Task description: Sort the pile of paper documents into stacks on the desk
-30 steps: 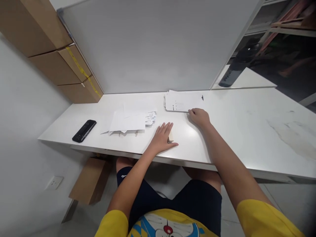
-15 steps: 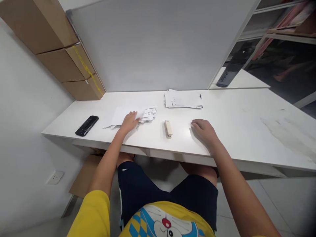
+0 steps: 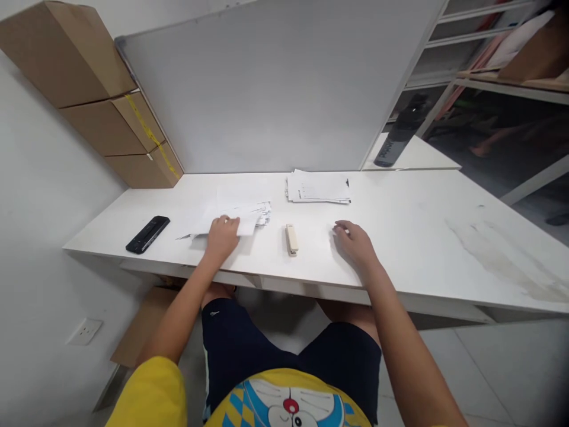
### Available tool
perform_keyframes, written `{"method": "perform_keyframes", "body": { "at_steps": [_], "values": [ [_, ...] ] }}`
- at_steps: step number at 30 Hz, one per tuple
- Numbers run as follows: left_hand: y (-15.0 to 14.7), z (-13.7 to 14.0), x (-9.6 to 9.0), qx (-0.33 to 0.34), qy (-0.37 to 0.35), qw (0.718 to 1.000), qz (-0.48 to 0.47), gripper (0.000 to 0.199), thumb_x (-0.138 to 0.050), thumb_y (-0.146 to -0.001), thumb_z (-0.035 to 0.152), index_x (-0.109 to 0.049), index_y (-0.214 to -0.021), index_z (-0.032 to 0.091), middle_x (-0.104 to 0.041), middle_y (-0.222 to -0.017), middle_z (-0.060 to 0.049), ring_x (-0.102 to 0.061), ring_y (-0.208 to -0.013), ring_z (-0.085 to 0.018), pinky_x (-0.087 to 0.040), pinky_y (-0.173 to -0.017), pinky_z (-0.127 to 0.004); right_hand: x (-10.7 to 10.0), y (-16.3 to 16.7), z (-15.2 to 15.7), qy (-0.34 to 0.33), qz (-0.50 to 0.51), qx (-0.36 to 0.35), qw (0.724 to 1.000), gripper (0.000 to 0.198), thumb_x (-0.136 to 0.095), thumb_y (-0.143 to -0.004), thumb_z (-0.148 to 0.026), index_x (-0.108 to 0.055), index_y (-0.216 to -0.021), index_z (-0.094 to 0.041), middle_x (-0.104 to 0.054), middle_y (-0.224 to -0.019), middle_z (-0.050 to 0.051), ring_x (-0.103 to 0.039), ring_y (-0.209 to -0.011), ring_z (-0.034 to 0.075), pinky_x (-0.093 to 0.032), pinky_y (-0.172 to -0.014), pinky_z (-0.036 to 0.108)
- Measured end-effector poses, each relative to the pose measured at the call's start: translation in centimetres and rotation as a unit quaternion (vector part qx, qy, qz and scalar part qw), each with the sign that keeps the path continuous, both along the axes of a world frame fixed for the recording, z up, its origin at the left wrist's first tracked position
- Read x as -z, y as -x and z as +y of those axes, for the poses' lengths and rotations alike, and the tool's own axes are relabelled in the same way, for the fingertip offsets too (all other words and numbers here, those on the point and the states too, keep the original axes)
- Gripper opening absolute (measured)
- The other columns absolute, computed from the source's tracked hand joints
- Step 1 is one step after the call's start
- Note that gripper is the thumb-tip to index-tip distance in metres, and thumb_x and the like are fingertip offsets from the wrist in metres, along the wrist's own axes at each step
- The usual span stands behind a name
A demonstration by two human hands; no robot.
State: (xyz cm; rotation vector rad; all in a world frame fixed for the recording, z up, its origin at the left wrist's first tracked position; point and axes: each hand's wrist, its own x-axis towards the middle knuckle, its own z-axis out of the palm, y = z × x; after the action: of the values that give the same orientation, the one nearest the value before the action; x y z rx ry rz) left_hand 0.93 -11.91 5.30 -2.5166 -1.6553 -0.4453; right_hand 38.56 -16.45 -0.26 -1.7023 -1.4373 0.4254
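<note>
My left hand is closed on the near edge of a white paper sheet, which is lifted a little off the pile on the left of the desk. Beneath and behind it lie more loose papers with uneven ends. A cream stapler rests on the desk between my two hands. My right hand sits to the right of the stapler with its fingers loosely curled; nothing shows in them. Farther back, a neat stack of printed papers lies near the upright board.
A black phone lies at the left of the white desk. Cardboard boxes are stacked in the left corner. A whitish board stands along the back edge, and a dark bottle stands behind at the right.
My left hand has gone from lying on the papers to gripping a sheet, its near edge now raised. My right hand stays beside the stapler. The view has shifted slightly.
</note>
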Motion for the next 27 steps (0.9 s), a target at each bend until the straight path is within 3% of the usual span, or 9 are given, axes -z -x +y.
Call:
{"method": "perform_keyframes", "body": {
  "at_steps": [4, 7, 12, 15, 18, 20, 22, 24, 27],
  "values": [
    [-0.8, -4.9, 2.0, -0.014, -0.018, 0.998, 0.059, 0.066, -0.051, -0.075, 0.011, -0.052, -0.141, 0.015, -0.056, -0.143, -0.014, -0.04, -0.141, -0.037, -0.031, -0.114, -0.053, -1.4, 3.9, -3.4, -0.031, 0.086, -0.031, 0.995, 0.034, -0.044, -0.09, -0.043, -0.068, -0.109, -0.027, -0.073, -0.095, 0.01, -0.065, -0.101, 0.031, -0.052, -0.088, 0.047],
    [-1.6, -6.0, 2.5, -0.016, -0.003, 0.998, 0.067, 0.065, -0.047, -0.078, 0.01, -0.049, -0.143, 0.013, -0.048, -0.151, -0.013, -0.034, -0.146, -0.035, -0.028, -0.118, -0.052, -1.4, 9.6, -6.7, -0.007, 0.109, -0.142, 0.984, 0.035, -0.048, -0.09, -0.048, -0.067, -0.115, -0.033, -0.073, -0.098, 0.009, -0.067, -0.1, 0.032, -0.052, -0.091, 0.05],
    [-3.8, -8.6, 2.5, 0.064, 0.113, 0.991, 0.024, 0.058, -0.054, -0.083, 0.023, -0.054, -0.14, 0.018, -0.053, -0.147, -0.012, -0.042, -0.141, -0.033, -0.033, -0.117, -0.05, 0.7, 17.0, -9.6, 0.014, 0.136, -0.214, 0.967, 0.064, -0.043, -0.097, -0.049, -0.03, -0.155, -0.026, -0.062, -0.134, 0.013, -0.06, -0.121, 0.03, -0.048, -0.101, 0.051],
    [-4.0, -9.2, 1.4, 0.116, 0.205, 0.971, -0.035, 0.064, -0.059, -0.082, 0.036, -0.052, -0.142, 0.016, -0.051, -0.148, -0.012, -0.041, -0.142, -0.033, -0.037, -0.116, -0.046, 2.3, 17.9, -9.4, -0.024, 0.098, -0.189, 0.977, 0.054, -0.032, -0.102, -0.043, -0.033, -0.152, -0.023, -0.058, -0.14, 0.014, -0.056, -0.128, 0.029, -0.045, -0.103, 0.05],
    [-2.9, -6.1, -0.8, 0.184, 0.312, 0.926, -0.112, 0.049, -0.054, -0.086, 0.036, -0.061, -0.133, 0.024, -0.064, -0.136, -0.005, -0.057, -0.129, -0.026, -0.044, -0.109, -0.037, 3.6, 17.9, -8.9, -0.077, -0.01, -0.159, 0.984, 0.054, -0.035, -0.101, -0.042, -0.036, -0.15, -0.019, -0.054, -0.143, 0.018, -0.05, -0.133, 0.032, -0.041, -0.106, 0.055],
    [-2.0, -2.5, -2.0, 0.201, 0.356, 0.902, -0.142, 0.039, -0.05, -0.087, 0.031, -0.069, -0.12, 0.024, -0.071, -0.123, -0.003, -0.066, -0.114, -0.023, -0.05, -0.101, -0.033, 4.1, 18.4, -8.9, -0.099, -0.06, -0.134, 0.984, 0.064, -0.039, -0.1, -0.039, -0.022, -0.156, -0.014, -0.055, -0.141, 0.021, -0.05, -0.132, 0.033, -0.038, -0.107, 0.058],
    [-1.0, 1.1, -2.6, 0.138, 0.274, 0.941, -0.142, 0.036, -0.047, -0.086, 0.024, -0.073, -0.111, 0.022, -0.073, -0.114, -0.004, -0.068, -0.105, -0.022, -0.052, -0.096, -0.032, 4.2, 19.1, -9.0, -0.113, -0.077, -0.106, 0.985, 0.073, -0.039, -0.099, -0.032, -0.002, -0.159, -0.01, -0.058, -0.137, 0.022, -0.052, -0.13, 0.032, -0.035, -0.109, 0.059],
    [0.0, 4.2, -2.7, 0.065, 0.14, 0.983, -0.104, 0.038, -0.046, -0.085, 0.018, -0.072, -0.113, 0.021, -0.071, -0.117, -0.006, -0.065, -0.11, -0.024, -0.05, -0.098, -0.035, 4.1, 19.7, -9.3, -0.124, -0.077, -0.085, 0.986, 0.076, -0.037, -0.099, -0.023, 0.011, -0.158, -0.01, -0.061, -0.134, 0.02, -0.053, -0.131, 0.029, -0.032, -0.111, 0.059],
    [1.8, 7.9, -2.2, -0.007, 0.012, 1.0, 0.003, 0.046, -0.05, -0.087, 0.02, -0.061, -0.132, 0.016, -0.058, -0.14, -0.012, -0.052, -0.128, -0.03, -0.042, -0.108, -0.042, 3.9, 19.9, -9.6, -0.139, -0.107, -0.088, 0.981, 0.077, -0.032, -0.097, -0.012, 0.015, -0.158, -0.016, -0.061, -0.137, 0.016, -0.054, -0.131, 0.026, -0.031, -0.112, 0.057]
  ]
}}
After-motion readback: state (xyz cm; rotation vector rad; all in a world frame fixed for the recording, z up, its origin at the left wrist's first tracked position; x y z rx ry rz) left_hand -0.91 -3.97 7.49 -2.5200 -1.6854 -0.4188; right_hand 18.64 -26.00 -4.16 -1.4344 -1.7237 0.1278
